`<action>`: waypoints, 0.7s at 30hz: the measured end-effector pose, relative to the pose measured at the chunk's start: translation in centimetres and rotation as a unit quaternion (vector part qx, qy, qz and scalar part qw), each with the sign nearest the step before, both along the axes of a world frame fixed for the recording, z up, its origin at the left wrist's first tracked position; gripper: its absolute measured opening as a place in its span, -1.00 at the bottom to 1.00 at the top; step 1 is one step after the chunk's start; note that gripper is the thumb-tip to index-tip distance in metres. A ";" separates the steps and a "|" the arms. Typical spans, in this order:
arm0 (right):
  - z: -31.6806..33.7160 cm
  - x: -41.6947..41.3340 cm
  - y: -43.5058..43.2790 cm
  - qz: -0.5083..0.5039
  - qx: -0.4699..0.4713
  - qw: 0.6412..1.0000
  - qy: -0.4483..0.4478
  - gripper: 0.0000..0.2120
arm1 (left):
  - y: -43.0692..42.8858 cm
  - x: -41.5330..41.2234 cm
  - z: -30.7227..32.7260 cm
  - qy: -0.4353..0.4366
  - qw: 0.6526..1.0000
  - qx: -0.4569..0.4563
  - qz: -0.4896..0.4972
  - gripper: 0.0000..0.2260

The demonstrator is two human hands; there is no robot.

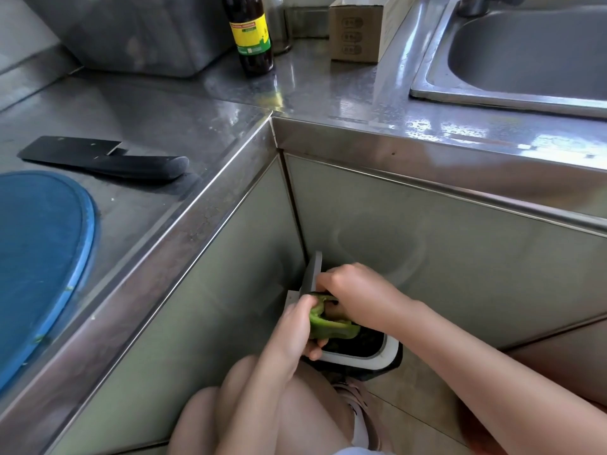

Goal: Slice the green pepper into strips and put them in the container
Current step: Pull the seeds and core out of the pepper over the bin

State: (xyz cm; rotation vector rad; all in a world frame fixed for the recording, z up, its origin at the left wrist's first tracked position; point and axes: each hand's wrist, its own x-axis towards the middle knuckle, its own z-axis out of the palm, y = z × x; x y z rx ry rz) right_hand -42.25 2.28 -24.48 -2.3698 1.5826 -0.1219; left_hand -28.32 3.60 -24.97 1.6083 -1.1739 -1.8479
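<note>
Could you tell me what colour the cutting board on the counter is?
The board is blue, clearest in the head view.

The single wide-angle camera, worn on the person's head, looks forward and steeply down across the inside corner of the L-shaped stainless-steel countertop [230, 103], fairly near the left hand [295, 326] and right hand [351, 287] held low by the floor.

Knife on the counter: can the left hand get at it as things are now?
Probably not yet: the left hand grips the green pepper low over the bin. The knife itself lies uncovered.
</note>
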 end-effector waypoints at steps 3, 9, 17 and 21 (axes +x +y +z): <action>0.2 0.5 0.1 -0.007 0.000 0.999 0.036 -0.92 | -0.2 0.2 -0.7 -0.043 0.998 -0.031 -0.030 -0.71; 0.4 0.7 0.5 -0.052 0.009 0.998 0.022 -0.85 | -0.3 0.2 -0.5 -0.052 0.997 -0.051 -0.029 -0.75; -0.9 -3.2 0.1 -0.198 0.014 0.977 -0.078 -0.76 | -0.5 0.6 0.0 0.056 0.992 0.036 0.104 -0.74; 0.0 -3.4 0.2 -0.175 -0.003 0.972 -0.157 -0.78 | -0.5 0.8 0.4 0.101 0.987 0.085 0.094 -0.76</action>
